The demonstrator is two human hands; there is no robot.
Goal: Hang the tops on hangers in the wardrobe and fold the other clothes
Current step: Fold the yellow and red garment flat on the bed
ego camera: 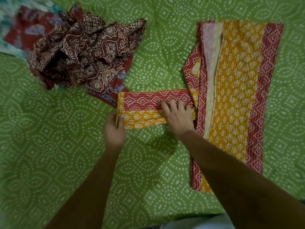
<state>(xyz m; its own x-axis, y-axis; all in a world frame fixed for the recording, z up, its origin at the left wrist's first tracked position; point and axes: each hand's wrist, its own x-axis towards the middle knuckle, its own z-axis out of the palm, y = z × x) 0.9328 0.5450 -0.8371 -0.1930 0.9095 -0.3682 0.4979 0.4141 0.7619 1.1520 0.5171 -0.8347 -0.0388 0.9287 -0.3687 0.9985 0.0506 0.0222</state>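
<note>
A yellow and red printed top [236, 83] lies flat on the green bedspread [62, 154], folded lengthwise at the right. Its sleeve [145, 109] stretches out to the left. My left hand [114, 128] pinches the sleeve's cuff end between thumb and fingers. My right hand [177, 115] lies flat on the sleeve near the shoulder, fingers straight, pressing it down. A crumpled maroon garment with white print [82, 52] sits in a heap at the upper left.
Under and behind the maroon heap lie a red garment with blue print [115, 90] and a teal and white cloth [9, 30] at the far left edge. The bedspread covers the whole view.
</note>
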